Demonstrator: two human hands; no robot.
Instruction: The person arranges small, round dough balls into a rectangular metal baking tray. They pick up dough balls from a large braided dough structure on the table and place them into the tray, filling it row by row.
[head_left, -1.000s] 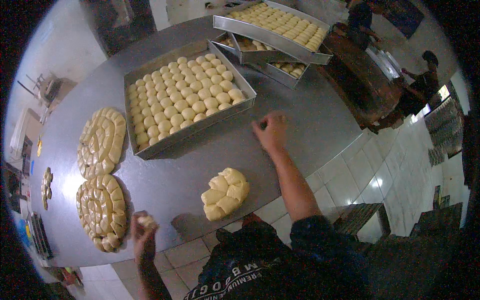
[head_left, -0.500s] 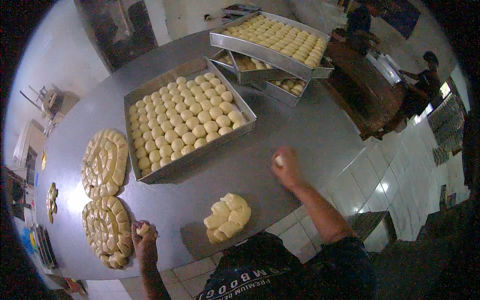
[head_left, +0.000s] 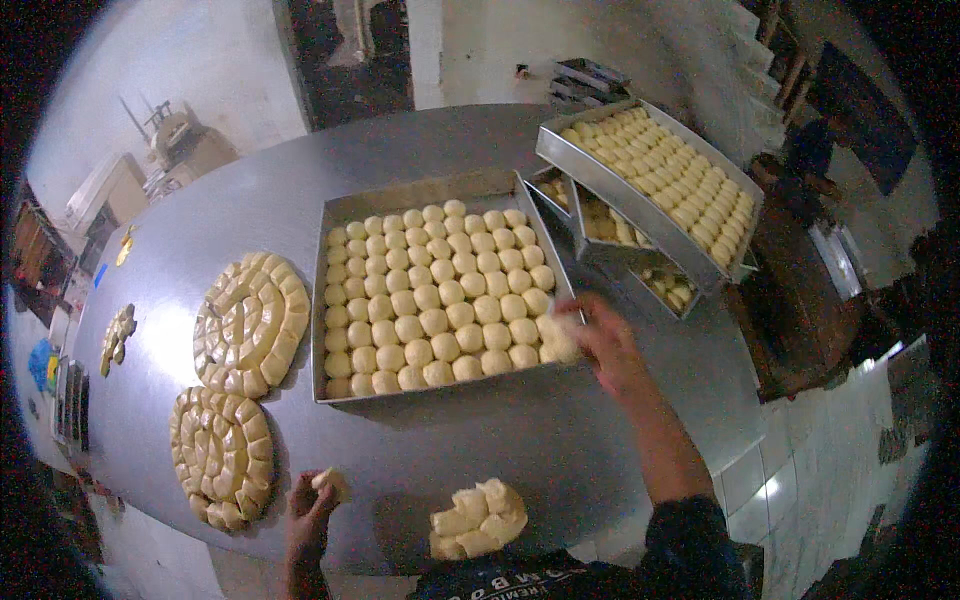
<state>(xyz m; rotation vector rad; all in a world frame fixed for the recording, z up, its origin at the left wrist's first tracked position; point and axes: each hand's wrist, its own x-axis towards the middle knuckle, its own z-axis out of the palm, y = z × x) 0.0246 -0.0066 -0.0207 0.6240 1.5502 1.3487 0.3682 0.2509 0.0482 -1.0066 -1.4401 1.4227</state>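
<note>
Off the tray's [head_left: 435, 191] near left corner, the left hand [head_left: 306, 507] pinches a dough piece [head_left: 330, 484] at its fingertips; at the near right corner, the blurred right hand's [head_left: 612, 352] grip cannot be told.

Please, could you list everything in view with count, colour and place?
Table: one, grey, mid-view
Middle tray: one, grey, on the table
Dough balls: dozens, pale, in the middle tray
Dough coils: two, yellow, left of that tray
Dough lump: one, yellow, table's near edge
Stacked trays: at least three, grey, table's right
Dough cluster: one, yellowish, far left
Yellow scrap: one, yellow, far left
Blue strip: one, blue, far left
Dark pans: several, dark, behind table
Wooden unit: one, brown, right
Co-worker: at least one, dark clothes, right
Dough piece: one, pale, lower left
Left hand: one, bare, lower left, holding the dough piece
Right hand: one, bare, at the middle tray's right side, blurred
</note>
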